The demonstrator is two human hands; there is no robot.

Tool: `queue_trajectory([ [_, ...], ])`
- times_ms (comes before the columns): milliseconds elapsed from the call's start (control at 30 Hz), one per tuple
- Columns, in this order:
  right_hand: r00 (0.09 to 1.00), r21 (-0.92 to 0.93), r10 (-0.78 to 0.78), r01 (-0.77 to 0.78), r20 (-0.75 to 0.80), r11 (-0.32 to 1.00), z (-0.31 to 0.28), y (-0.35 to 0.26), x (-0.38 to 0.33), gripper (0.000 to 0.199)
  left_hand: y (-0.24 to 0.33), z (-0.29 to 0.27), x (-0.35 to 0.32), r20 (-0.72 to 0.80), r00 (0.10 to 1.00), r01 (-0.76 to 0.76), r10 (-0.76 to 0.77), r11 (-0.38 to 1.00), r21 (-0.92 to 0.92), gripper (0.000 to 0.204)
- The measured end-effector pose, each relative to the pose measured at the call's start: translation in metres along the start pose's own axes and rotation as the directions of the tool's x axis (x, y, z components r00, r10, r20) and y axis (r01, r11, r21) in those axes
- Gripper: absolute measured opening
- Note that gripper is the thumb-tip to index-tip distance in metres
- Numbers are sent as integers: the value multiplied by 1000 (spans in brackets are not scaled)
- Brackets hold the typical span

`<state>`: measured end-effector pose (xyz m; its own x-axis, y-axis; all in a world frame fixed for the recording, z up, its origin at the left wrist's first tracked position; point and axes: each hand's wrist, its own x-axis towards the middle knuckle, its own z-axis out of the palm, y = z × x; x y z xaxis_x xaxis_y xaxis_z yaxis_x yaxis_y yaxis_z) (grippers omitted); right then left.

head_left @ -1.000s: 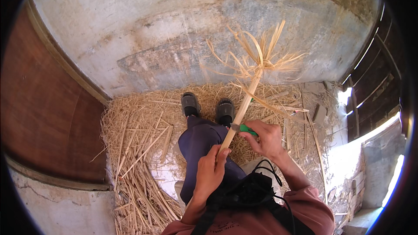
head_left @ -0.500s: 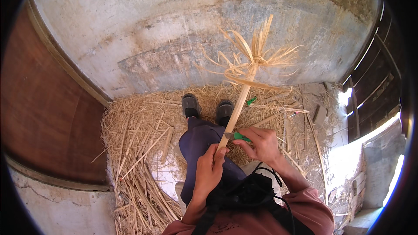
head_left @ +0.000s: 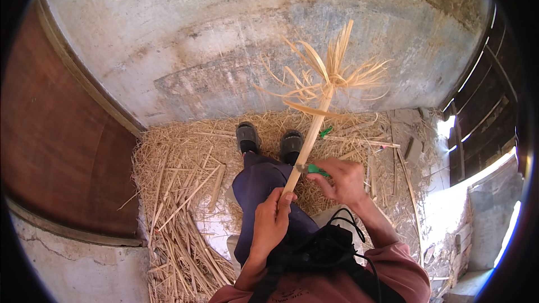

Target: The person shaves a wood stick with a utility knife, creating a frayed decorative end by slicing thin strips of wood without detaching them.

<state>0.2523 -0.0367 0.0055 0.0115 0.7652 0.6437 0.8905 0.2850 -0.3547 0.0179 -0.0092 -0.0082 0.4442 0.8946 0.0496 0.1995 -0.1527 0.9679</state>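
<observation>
My left hand (head_left: 273, 219) grips the lower end of a pale cane stick (head_left: 307, 145) that points up and away from me. The stick's far end is split into a spray of thin curling strips (head_left: 328, 78). My right hand (head_left: 342, 179) holds a small knife with a green handle (head_left: 315, 170), its blade laid against the stick just above my left hand. My legs in dark trousers (head_left: 261, 191) and dark shoes (head_left: 269, 137) stretch out below the stick.
Straw and cut strips (head_left: 185, 191) cover the floor around my legs. A small green object (head_left: 325, 132) lies in the straw near my right shoe. A stained plaster wall (head_left: 252, 39) stands ahead, a brown wooden door (head_left: 50, 134) on the left, dark slatted boards (head_left: 483, 112) on the right.
The stick's frayed end has swung left and up. My right hand with the knife has slid slightly toward my left hand along the stick.
</observation>
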Motion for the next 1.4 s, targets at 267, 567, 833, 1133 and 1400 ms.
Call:
queue_trajectory([
  [267,999,4,21,-21,-38,1000,-1,15,10,29,5,-1,-8,-2,998,63,-63,998,21,33],
  [567,998,13,22,-21,-55,1000,2,15,12,30,-1,-3,-7,-15,1000,24,-23,997,79,32],
  [833,999,4,40,-40,-11,999,0,15,13,29,1,-3,-9,-31,999,34,-32,997,74,33],
  [1133,990,-54,118,-123,-78,991,-2,44,16,30,-4,-3,-24,5,996,87,-88,995,49,34],
  [1400,988,-33,142,-144,-59,989,5,51,15,31,-12,-6,-28,14,993,113,-115,986,124,32],
])
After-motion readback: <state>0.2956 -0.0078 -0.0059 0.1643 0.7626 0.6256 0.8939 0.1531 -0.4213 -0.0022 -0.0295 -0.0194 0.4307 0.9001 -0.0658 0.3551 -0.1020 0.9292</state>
